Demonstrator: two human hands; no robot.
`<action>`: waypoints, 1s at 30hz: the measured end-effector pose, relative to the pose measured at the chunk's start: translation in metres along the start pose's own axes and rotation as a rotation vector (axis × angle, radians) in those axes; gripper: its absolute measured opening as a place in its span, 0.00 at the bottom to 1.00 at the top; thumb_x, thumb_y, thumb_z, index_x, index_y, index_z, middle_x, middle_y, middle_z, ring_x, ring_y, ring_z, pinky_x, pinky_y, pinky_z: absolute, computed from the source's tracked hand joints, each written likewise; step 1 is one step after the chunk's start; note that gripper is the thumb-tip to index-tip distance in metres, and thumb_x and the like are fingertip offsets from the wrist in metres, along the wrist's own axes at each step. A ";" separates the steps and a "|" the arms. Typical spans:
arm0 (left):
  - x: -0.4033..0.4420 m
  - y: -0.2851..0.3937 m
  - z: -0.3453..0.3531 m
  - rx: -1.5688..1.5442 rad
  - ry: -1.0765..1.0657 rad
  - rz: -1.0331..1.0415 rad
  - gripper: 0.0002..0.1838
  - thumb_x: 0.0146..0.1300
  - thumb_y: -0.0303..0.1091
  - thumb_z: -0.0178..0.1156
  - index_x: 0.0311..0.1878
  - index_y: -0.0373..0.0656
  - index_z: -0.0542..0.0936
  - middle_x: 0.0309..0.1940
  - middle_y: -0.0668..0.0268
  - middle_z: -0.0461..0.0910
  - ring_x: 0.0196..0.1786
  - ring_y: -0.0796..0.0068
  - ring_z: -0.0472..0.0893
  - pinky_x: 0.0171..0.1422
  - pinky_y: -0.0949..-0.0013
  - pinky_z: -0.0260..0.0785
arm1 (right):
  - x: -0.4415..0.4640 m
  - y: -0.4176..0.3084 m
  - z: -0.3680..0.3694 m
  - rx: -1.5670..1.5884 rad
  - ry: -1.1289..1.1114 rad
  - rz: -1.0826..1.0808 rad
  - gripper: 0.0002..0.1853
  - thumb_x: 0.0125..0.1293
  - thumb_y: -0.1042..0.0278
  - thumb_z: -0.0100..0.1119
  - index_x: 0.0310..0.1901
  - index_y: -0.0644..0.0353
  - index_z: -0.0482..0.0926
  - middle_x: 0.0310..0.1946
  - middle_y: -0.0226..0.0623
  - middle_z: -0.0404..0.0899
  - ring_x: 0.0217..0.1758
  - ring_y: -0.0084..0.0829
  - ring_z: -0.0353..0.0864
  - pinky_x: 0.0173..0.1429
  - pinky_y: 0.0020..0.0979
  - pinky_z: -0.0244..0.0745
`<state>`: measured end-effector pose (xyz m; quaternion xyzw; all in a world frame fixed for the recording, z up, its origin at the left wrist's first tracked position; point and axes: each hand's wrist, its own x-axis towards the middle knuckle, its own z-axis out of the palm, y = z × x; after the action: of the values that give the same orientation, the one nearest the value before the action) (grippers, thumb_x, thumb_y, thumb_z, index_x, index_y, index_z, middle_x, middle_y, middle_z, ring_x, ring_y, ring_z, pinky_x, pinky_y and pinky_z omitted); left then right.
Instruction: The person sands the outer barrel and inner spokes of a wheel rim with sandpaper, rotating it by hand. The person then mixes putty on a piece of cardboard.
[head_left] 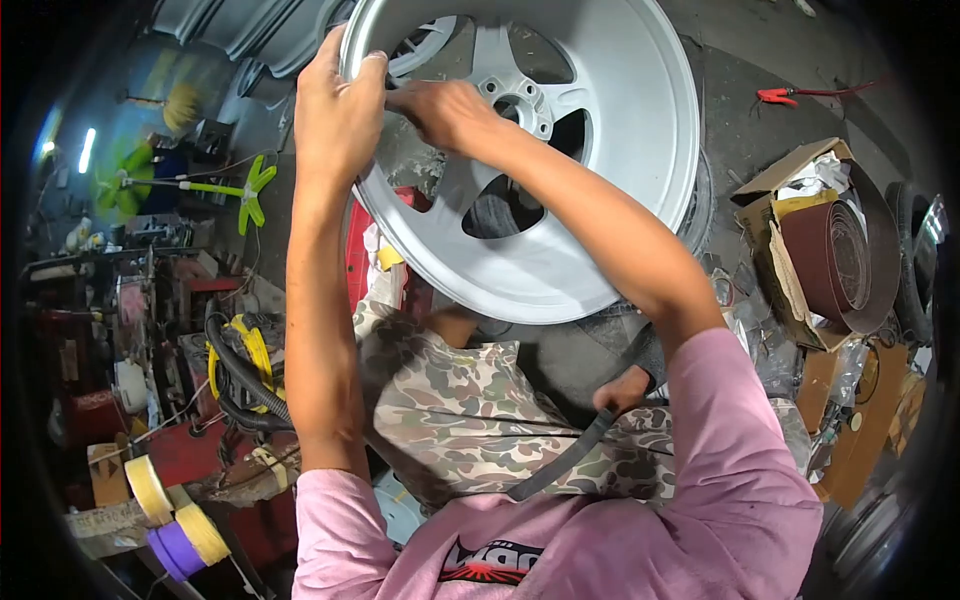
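A silver-grey alloy wheel [625, 190] is tilted up in front of me, with its spokes and bolt holes showing. My left hand [345, 115] grips its left edge, the thumb over the lip and the fingers mostly hidden behind. Inside the barrel, close to that thumb, my right hand [440, 112] is pressed with curled fingers against the inner wall. The right hand is slightly blurred, and whatever its fingers hold, if anything, is hidden.
An open cardboard box [790, 265] with rolled brown abrasive sheet [825, 255] stands at right. Red clamps [776, 97] lie on the floor. Yellow and purple tape rolls [180, 545], a coiled hose [245, 375] and a green fan-like thing [257, 195] are at left.
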<state>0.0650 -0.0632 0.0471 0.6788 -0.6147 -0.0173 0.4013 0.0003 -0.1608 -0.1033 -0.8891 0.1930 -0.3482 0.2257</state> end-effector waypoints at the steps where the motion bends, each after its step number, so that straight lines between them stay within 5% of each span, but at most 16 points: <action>1: 0.000 0.002 0.004 -0.005 0.051 0.079 0.19 0.68 0.35 0.57 0.58 0.37 0.80 0.31 0.64 0.81 0.33 0.80 0.76 0.42 0.70 0.71 | 0.010 0.001 0.008 -0.069 0.061 -0.069 0.23 0.64 0.70 0.59 0.61 0.56 0.81 0.39 0.49 0.86 0.42 0.54 0.86 0.46 0.49 0.81; 6: -0.001 0.002 0.000 -0.007 0.005 -0.014 0.20 0.66 0.35 0.56 0.59 0.37 0.80 0.33 0.59 0.83 0.35 0.73 0.80 0.46 0.66 0.73 | -0.007 0.021 0.006 -0.195 0.121 -0.078 0.16 0.61 0.69 0.60 0.51 0.52 0.86 0.33 0.42 0.86 0.43 0.50 0.87 0.44 0.47 0.82; 8: -0.002 0.002 0.000 0.019 0.012 0.011 0.20 0.66 0.35 0.56 0.59 0.37 0.80 0.33 0.58 0.83 0.35 0.72 0.81 0.47 0.65 0.74 | -0.001 0.010 -0.019 -0.423 -0.305 -0.006 0.13 0.65 0.69 0.57 0.48 0.53 0.86 0.33 0.42 0.87 0.42 0.49 0.88 0.43 0.45 0.83; 9: -0.003 0.006 0.000 0.021 -0.013 -0.013 0.21 0.65 0.35 0.56 0.59 0.37 0.80 0.33 0.58 0.83 0.35 0.72 0.81 0.46 0.65 0.74 | 0.000 0.011 -0.019 -0.425 -0.303 0.003 0.13 0.65 0.69 0.57 0.48 0.53 0.86 0.33 0.42 0.87 0.42 0.49 0.88 0.43 0.45 0.83; 11: -0.002 0.008 0.003 0.011 -0.027 -0.031 0.21 0.65 0.34 0.55 0.59 0.37 0.80 0.33 0.58 0.83 0.35 0.72 0.81 0.46 0.65 0.74 | 0.009 0.017 -0.013 -0.291 0.108 -0.152 0.12 0.67 0.67 0.55 0.45 0.54 0.87 0.36 0.42 0.88 0.43 0.48 0.89 0.44 0.46 0.83; 12: -0.003 0.006 0.006 0.001 0.019 0.032 0.21 0.65 0.34 0.55 0.59 0.37 0.80 0.32 0.59 0.82 0.34 0.74 0.79 0.44 0.66 0.73 | 0.011 0.014 -0.005 -0.298 0.107 -0.153 0.12 0.67 0.67 0.55 0.45 0.54 0.87 0.36 0.42 0.88 0.43 0.48 0.89 0.44 0.46 0.83; 14: -0.005 0.013 0.009 -0.022 0.055 0.103 0.21 0.65 0.34 0.55 0.60 0.37 0.80 0.31 0.61 0.81 0.33 0.75 0.78 0.42 0.67 0.73 | 0.010 0.007 0.004 -0.271 -0.013 -0.048 0.12 0.66 0.65 0.56 0.44 0.56 0.87 0.37 0.45 0.88 0.42 0.49 0.89 0.43 0.47 0.83; 16: -0.007 0.020 0.002 0.039 -0.030 -0.046 0.21 0.70 0.33 0.58 0.63 0.35 0.78 0.40 0.67 0.84 0.38 0.83 0.77 0.47 0.75 0.71 | 0.000 0.018 -0.012 -0.160 -0.021 -0.003 0.13 0.64 0.62 0.57 0.42 0.57 0.87 0.38 0.49 0.88 0.43 0.49 0.89 0.46 0.48 0.84; 18: -0.006 0.014 0.002 0.028 -0.044 -0.107 0.21 0.70 0.33 0.58 0.63 0.36 0.78 0.40 0.66 0.84 0.40 0.82 0.78 0.48 0.75 0.71 | -0.002 0.032 -0.036 -0.328 -0.345 0.080 0.15 0.63 0.60 0.56 0.36 0.63 0.86 0.36 0.54 0.86 0.39 0.57 0.86 0.45 0.50 0.81; 22: -0.006 0.011 0.009 0.001 0.027 0.019 0.21 0.69 0.33 0.58 0.63 0.36 0.78 0.39 0.66 0.83 0.39 0.80 0.78 0.47 0.73 0.71 | 0.019 0.107 -0.079 -0.117 -0.016 0.247 0.21 0.58 0.55 0.59 0.39 0.66 0.87 0.40 0.58 0.87 0.50 0.57 0.86 0.59 0.50 0.80; 25: -0.010 0.032 0.012 -0.010 0.009 -0.015 0.22 0.64 0.32 0.54 0.61 0.37 0.79 0.33 0.56 0.83 0.35 0.68 0.82 0.47 0.64 0.75 | 0.044 0.165 -0.064 -0.139 -0.038 0.429 0.24 0.69 0.50 0.55 0.48 0.65 0.85 0.45 0.58 0.85 0.53 0.58 0.84 0.59 0.50 0.78; 28: -0.014 0.036 0.015 -0.031 0.036 0.083 0.22 0.64 0.32 0.54 0.60 0.36 0.79 0.34 0.54 0.84 0.36 0.65 0.83 0.49 0.62 0.75 | 0.042 0.189 -0.027 -0.051 0.119 0.373 0.23 0.62 0.50 0.59 0.43 0.66 0.87 0.46 0.61 0.85 0.55 0.56 0.85 0.62 0.48 0.79; 30: -0.015 0.041 0.012 0.017 0.016 -0.002 0.22 0.64 0.32 0.54 0.60 0.36 0.79 0.38 0.51 0.85 0.39 0.62 0.85 0.52 0.61 0.75 | 0.031 0.150 -0.045 -0.033 -0.015 0.404 0.27 0.62 0.46 0.59 0.41 0.68 0.87 0.45 0.62 0.85 0.55 0.56 0.85 0.63 0.47 0.78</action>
<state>0.0210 -0.0535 0.0550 0.6830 -0.6108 -0.0068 0.4005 -0.0379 -0.3120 -0.1379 -0.8384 0.3714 -0.2862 0.2780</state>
